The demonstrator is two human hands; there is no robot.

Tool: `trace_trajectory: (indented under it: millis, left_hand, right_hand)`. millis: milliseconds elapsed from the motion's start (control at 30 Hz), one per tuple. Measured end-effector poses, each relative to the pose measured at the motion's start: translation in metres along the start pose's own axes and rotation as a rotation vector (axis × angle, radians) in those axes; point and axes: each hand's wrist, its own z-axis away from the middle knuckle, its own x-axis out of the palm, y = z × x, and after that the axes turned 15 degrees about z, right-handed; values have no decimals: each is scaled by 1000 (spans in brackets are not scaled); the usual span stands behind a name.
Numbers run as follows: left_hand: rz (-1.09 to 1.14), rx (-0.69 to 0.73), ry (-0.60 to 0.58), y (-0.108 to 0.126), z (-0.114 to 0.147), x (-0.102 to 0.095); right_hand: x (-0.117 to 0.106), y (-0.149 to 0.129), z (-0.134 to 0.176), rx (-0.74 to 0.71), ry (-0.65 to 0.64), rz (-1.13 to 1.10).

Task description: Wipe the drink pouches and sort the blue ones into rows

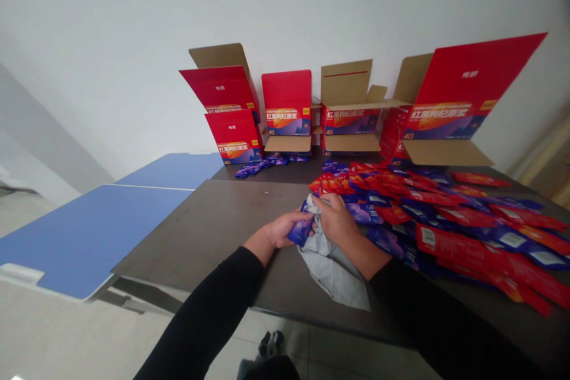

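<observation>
The left hand grips a shiny purple pouch. The right hand clutches crumpled cloth near the table's front edge.

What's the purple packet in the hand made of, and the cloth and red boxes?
Purple packet: perhaps plastic or foil film, by its thin, slick look.
Grey cloth: matte fabric, fibre unclear, gathered in soft folds.
Red boxes: likely cardboard, smooth printed outside, plain brown inside.

Two hands, one cloth
</observation>
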Motion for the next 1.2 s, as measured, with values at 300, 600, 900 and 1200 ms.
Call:
trace_trajectory:
  millis: [300, 600, 900, 1200]
  left_hand:
    - [-48, 33, 11, 7, 4, -4]
    - [52, 245, 165, 15, -6, -8]
    - [14, 459, 411, 28, -17, -12]
    - [-317, 453, 502, 70, -89, 42]
  right_hand:
    - [-8, 2, -2, 76, -21, 28]
    - [-12, 0, -2, 25, -120, -19]
    - [-10, -2, -3, -55, -154, -6]
    - [-13, -3, -3, -51, -179, 15]
